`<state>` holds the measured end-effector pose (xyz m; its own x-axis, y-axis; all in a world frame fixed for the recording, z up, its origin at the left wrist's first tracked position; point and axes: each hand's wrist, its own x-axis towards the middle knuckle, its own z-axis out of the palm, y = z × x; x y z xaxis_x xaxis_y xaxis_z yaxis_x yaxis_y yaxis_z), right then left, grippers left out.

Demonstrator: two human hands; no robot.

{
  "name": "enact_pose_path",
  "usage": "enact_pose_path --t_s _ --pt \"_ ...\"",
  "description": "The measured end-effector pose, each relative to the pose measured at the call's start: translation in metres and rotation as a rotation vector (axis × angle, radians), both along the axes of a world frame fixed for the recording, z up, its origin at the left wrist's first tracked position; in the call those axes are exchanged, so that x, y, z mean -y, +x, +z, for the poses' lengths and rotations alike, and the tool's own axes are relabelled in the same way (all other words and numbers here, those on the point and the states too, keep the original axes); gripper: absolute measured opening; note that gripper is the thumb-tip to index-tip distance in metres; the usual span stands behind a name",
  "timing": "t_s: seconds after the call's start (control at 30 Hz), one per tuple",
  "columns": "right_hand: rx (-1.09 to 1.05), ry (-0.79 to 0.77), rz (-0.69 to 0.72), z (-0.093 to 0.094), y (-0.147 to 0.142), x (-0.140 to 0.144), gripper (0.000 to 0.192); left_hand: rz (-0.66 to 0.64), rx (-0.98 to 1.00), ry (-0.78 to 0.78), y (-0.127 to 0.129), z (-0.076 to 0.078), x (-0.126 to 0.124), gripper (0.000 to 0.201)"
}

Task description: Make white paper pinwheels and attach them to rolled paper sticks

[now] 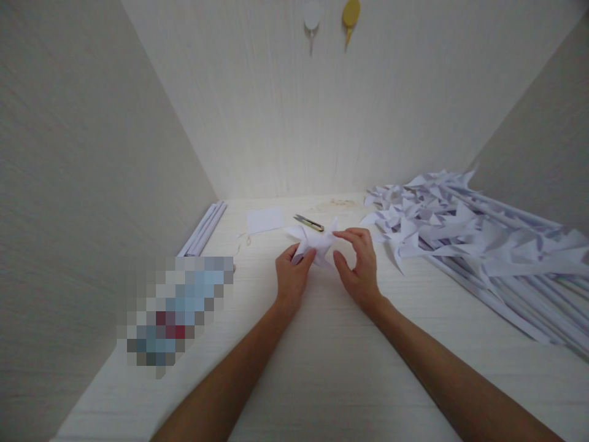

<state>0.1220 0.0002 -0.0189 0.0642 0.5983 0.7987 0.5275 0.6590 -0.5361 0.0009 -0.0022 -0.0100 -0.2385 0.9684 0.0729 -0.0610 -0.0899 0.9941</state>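
A white paper pinwheel (322, 242) with folded, pointed blades is in the middle, just above the table. My left hand (293, 273) pinches its near left side between thumb and fingers. On the other side, my right hand (361, 264) has its thumb and fingers apart. Its index fingertip is at the pinwheel's right blade; whether it touches the paper I cannot tell. Just beyond the pinwheel lies a pair of small thread snips (309, 222), points to the left. A flat white paper sheet (265, 220) rests to the left of the snips.
Many white paper pinwheels (414, 215) on rolled paper sticks (529, 301) are heaped at the right. Several paper rolls (202, 228) lean by the left wall, near a pixelated object (184, 307). Thin tan strands (343, 202) lie at the back. White and yellow hooks (351, 13) hang above.
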Motion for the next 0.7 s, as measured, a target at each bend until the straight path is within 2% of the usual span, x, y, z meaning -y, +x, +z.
enact_pose_path --t_s 0.1,0.2,0.3,0.43,0.7 --pt "-0.289 -0.199 -0.007 -0.004 0.0 -0.008 0.028 -0.011 0.007 -0.003 0.0 -0.003 -0.002 0.025" --pt "-0.432 -0.477 0.219 -0.007 0.001 -0.015 0.031 -0.046 0.039 0.008 -0.001 -0.008 -0.004 0.029" --pt "-0.394 -0.641 0.438 -0.006 -0.001 -0.015 0.035 -0.078 0.055 0.026 -0.002 -0.009 -0.004 0.029" --pt "-0.38 -0.695 0.489 -0.004 -0.003 -0.012 0.037 -0.128 0.052 0.046 -0.003 -0.008 -0.003 0.026" --pt "-0.632 -0.741 0.601 -0.002 -0.004 -0.013 0.025 -0.167 0.011 0.047 -0.001 -0.003 0.0 0.022"
